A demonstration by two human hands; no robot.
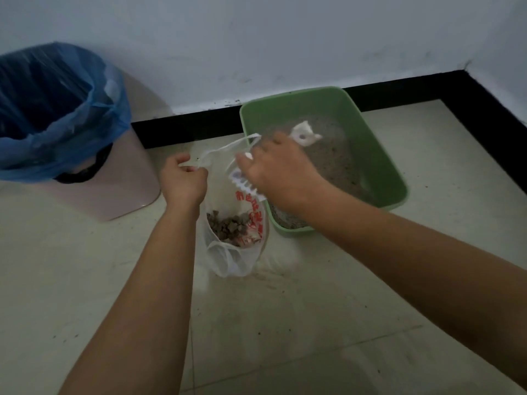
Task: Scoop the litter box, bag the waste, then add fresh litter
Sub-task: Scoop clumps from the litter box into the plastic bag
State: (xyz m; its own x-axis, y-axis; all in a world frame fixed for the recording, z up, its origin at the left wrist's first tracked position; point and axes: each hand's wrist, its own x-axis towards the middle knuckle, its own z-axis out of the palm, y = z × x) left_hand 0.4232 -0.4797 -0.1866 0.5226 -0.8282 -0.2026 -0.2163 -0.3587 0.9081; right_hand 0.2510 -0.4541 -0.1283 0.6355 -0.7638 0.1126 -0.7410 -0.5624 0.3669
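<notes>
A green litter box (pixel 379 155) with grey litter stands on the floor against the wall. Just left of it hangs a white plastic bag (pixel 242 252) with red print, dark waste clumps lying in its bottom. My left hand (pixel 184 181) pinches one handle of the bag and holds it up. My right hand (pixel 278 172) grips a white slotted scoop (pixel 245 183). The scoop's toothed blade points down into the bag's mouth, and its handle end (pixel 305 134) sticks out over the litter.
A pink waste bin (pixel 119 195) lined with a blue bag (pixel 65 115) stands at the left by the wall. A black baseboard (pixel 185 129) runs along the wall and turns at the right corner. Pale tiled floor with scattered grit lies in front.
</notes>
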